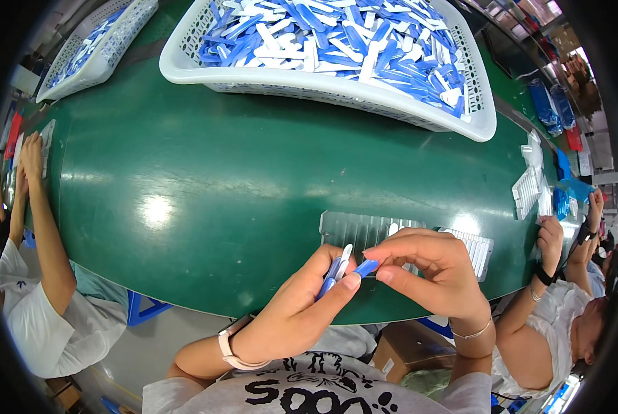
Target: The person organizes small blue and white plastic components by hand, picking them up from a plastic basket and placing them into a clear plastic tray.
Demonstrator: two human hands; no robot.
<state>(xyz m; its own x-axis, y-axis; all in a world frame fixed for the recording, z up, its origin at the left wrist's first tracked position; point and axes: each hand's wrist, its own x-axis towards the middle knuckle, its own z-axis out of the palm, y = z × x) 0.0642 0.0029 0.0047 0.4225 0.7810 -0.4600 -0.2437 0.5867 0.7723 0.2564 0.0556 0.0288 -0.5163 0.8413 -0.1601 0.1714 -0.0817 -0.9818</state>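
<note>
My left hand (302, 293) is closed round several small blue-and-white plastic strips with rounded ends. One white-ended strip (346, 257) sticks up past its fingers. Between my two hands lies a blue strip (367, 268), with my left thumb pressed on its near end. My right hand (430, 265) pinches the far end of that strip between thumb and forefinger. Just behind my hands rests a clear slotted plastic tray (336, 222), partly covered by my fingers. A white piece shows in one of its slots.
A large white basket (323, 81) heaped with blue and white strips stands at the far side of the green table (185, 152). A second slotted tray (480, 252) lies right of my right hand. Another basket (88, 79) is far left. Co-workers sit on both sides.
</note>
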